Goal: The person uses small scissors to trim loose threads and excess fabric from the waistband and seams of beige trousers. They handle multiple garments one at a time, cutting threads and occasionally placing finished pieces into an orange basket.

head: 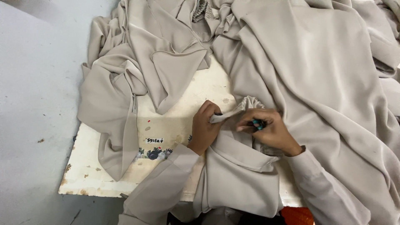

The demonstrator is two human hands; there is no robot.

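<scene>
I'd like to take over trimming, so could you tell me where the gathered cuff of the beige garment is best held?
Pinch the gathered cuff at its flat edge strip, from the left, as the left hand does. That strip sticks out taut, while the ruffled part bunches. The right hand holds a small teal tool beside it.

Two hands (233, 127), one small teal tool (257, 124), one white table (183, 108), and one heap of beige cloth (308, 71).
</scene>
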